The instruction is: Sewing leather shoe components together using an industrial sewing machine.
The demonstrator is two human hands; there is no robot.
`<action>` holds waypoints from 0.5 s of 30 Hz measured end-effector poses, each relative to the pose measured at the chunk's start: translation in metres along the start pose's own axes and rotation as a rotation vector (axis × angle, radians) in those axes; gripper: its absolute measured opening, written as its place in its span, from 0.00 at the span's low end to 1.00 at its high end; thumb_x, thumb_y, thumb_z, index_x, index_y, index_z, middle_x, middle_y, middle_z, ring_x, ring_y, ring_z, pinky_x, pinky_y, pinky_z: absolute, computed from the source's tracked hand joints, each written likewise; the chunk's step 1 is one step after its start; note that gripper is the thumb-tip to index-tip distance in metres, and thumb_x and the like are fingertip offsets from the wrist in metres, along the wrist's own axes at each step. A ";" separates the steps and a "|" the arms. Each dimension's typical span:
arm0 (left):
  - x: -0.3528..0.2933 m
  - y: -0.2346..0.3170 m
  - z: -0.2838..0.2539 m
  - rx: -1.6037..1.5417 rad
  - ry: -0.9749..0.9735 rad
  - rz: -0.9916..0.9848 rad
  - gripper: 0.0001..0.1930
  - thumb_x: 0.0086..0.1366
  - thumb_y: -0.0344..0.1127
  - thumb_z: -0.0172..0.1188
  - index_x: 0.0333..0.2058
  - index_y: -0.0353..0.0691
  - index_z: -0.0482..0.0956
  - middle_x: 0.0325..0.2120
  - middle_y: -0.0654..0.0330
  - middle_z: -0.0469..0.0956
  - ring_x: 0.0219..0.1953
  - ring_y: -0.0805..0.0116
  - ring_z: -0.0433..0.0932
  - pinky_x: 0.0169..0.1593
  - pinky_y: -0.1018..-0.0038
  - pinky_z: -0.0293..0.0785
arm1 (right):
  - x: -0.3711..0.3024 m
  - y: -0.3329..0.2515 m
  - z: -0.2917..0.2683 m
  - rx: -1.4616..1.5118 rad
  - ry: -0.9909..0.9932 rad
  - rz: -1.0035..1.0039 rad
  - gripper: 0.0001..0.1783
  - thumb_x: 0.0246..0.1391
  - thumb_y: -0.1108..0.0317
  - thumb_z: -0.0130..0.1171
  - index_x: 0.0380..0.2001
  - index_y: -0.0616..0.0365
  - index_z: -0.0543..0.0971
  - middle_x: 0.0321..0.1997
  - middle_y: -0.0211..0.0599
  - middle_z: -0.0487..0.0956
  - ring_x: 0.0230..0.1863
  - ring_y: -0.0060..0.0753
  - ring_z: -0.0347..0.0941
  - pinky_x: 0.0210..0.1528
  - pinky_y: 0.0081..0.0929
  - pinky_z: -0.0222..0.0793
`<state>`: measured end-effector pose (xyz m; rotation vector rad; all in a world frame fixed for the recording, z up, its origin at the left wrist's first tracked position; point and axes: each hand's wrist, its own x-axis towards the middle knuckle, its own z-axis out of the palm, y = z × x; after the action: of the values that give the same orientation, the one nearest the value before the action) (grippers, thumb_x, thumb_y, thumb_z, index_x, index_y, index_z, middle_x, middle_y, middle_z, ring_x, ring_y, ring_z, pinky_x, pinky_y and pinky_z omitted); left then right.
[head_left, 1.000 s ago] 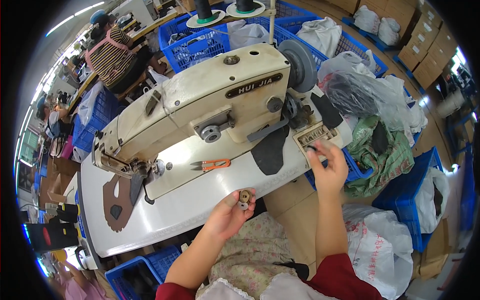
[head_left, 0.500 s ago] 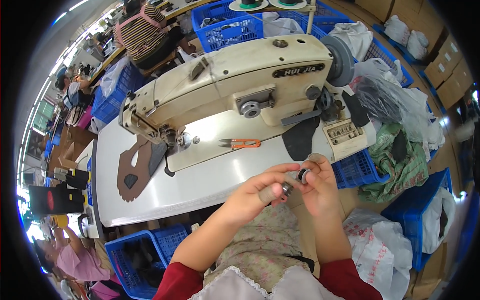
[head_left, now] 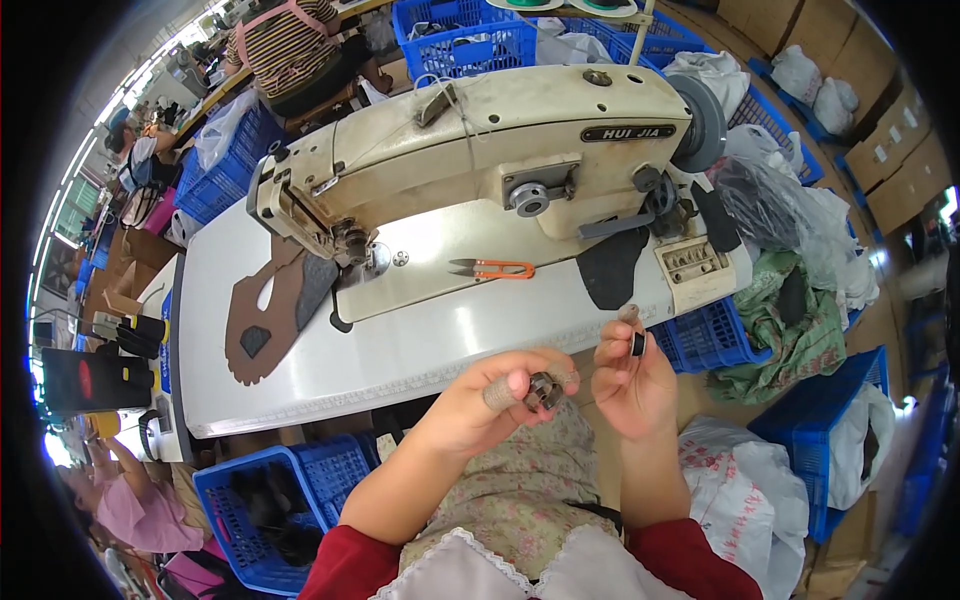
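Between the thumb and fingers of my left hand (head_left: 490, 400) is a metal bobbin case (head_left: 544, 391), its round hollow side showing. My right hand (head_left: 634, 385) pinches a small bobbin (head_left: 638, 344) wound with dark thread. The two hands are apart, above my lap at the front edge of the sewing table. Wrappings cover my left thumb and a right fingertip. Beyond them stands a cream sewing machine (head_left: 430, 150). Orange-handled thread snips (head_left: 500, 269) lie on its bed. Brown and grey cut pieces (head_left: 270, 310) rest by the needle end.
A dark cut piece (head_left: 610, 270) lies at the table's right, beside a tray of bobbins (head_left: 692, 260). Blue crates (head_left: 262, 520) stand left below the table and behind the machine. White bags (head_left: 745, 500) sit at my right. Other people work at the far left.
My hands have drawn apart: the right carries the bobbin up and right, the left turns the bobbin case toward view. The whole view has shifted slightly.
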<state>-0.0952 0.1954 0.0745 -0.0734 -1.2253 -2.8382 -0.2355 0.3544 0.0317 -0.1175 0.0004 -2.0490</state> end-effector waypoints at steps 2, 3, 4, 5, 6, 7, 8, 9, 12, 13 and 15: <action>-0.005 0.000 -0.001 -0.007 0.000 0.008 0.28 0.67 0.57 0.57 0.47 0.32 0.78 0.47 0.55 0.74 0.37 0.73 0.70 0.39 0.76 0.68 | 0.001 0.004 0.003 0.050 -0.011 0.009 0.18 0.65 0.66 0.55 0.56 0.51 0.69 0.51 0.32 0.72 0.54 0.31 0.74 0.39 0.23 0.74; -0.009 0.001 -0.002 -0.008 0.001 0.012 0.28 0.67 0.57 0.57 0.47 0.32 0.78 0.47 0.55 0.74 0.37 0.73 0.70 0.39 0.76 0.68 | 0.000 0.006 0.008 0.063 0.021 -0.011 0.18 0.65 0.65 0.55 0.56 0.52 0.69 0.50 0.32 0.72 0.53 0.30 0.73 0.38 0.22 0.73; -0.013 0.002 -0.004 -0.009 0.009 0.019 0.29 0.67 0.58 0.57 0.46 0.31 0.78 0.47 0.54 0.74 0.37 0.71 0.70 0.38 0.76 0.67 | 0.000 0.008 0.010 0.077 0.052 -0.031 0.19 0.65 0.64 0.55 0.57 0.52 0.69 0.50 0.31 0.72 0.51 0.30 0.72 0.36 0.21 0.72; -0.017 0.002 -0.005 -0.010 0.016 0.023 0.30 0.67 0.58 0.57 0.46 0.31 0.78 0.46 0.53 0.74 0.37 0.70 0.70 0.38 0.75 0.67 | 0.001 0.008 0.008 0.073 0.053 -0.031 0.19 0.65 0.64 0.55 0.57 0.52 0.69 0.50 0.31 0.72 0.51 0.30 0.72 0.36 0.21 0.72; -0.022 0.002 -0.006 -0.013 0.013 0.025 0.30 0.67 0.58 0.57 0.46 0.31 0.78 0.46 0.53 0.74 0.37 0.70 0.70 0.38 0.75 0.67 | 0.003 0.007 0.004 0.045 -0.061 -0.006 0.19 0.64 0.64 0.56 0.57 0.52 0.69 0.50 0.31 0.72 0.52 0.31 0.71 0.37 0.22 0.71; -0.026 0.003 -0.007 -0.016 0.028 0.046 0.30 0.67 0.59 0.56 0.44 0.30 0.79 0.46 0.52 0.74 0.36 0.70 0.70 0.37 0.75 0.67 | 0.004 0.006 0.002 0.016 -0.174 0.020 0.20 0.64 0.64 0.56 0.57 0.53 0.69 0.51 0.30 0.72 0.52 0.31 0.69 0.38 0.22 0.70; -0.030 0.004 -0.008 -0.020 0.046 0.069 0.31 0.66 0.59 0.56 0.43 0.30 0.79 0.45 0.51 0.75 0.35 0.69 0.70 0.36 0.75 0.66 | 0.005 0.008 0.004 0.013 -0.173 0.021 0.20 0.64 0.64 0.56 0.57 0.53 0.69 0.51 0.30 0.72 0.52 0.31 0.69 0.38 0.22 0.70; -0.034 0.006 -0.009 -0.024 0.044 0.070 0.31 0.66 0.59 0.56 0.43 0.30 0.79 0.45 0.51 0.75 0.35 0.69 0.70 0.36 0.75 0.66 | 0.005 0.010 0.006 -0.050 -0.187 -0.003 0.20 0.62 0.64 0.58 0.56 0.53 0.70 0.50 0.30 0.72 0.53 0.32 0.68 0.40 0.23 0.68; -0.044 0.010 -0.014 0.007 0.031 0.097 0.31 0.66 0.60 0.56 0.41 0.29 0.80 0.43 0.49 0.75 0.33 0.68 0.69 0.35 0.75 0.66 | 0.005 0.017 0.014 -0.222 -0.230 -0.088 0.22 0.58 0.65 0.63 0.54 0.52 0.70 0.47 0.30 0.74 0.55 0.34 0.66 0.44 0.26 0.66; -0.047 0.009 -0.017 0.036 0.054 0.102 0.32 0.65 0.62 0.56 0.39 0.30 0.80 0.42 0.48 0.75 0.32 0.69 0.69 0.33 0.76 0.66 | 0.005 0.018 0.016 -0.323 -0.257 -0.147 0.23 0.56 0.66 0.66 0.52 0.52 0.71 0.45 0.30 0.75 0.56 0.35 0.65 0.46 0.27 0.65; -0.055 0.007 -0.024 0.066 0.074 0.106 0.33 0.65 0.64 0.55 0.38 0.31 0.80 0.40 0.48 0.75 0.30 0.69 0.69 0.31 0.77 0.65 | 0.004 0.019 0.021 -0.412 -0.268 -0.200 0.23 0.54 0.67 0.68 0.51 0.51 0.71 0.43 0.30 0.76 0.56 0.36 0.65 0.46 0.27 0.65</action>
<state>-0.0409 0.1747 0.0601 -0.0301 -1.2598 -2.6829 -0.2184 0.3430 0.0517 -0.6710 0.2530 -2.1920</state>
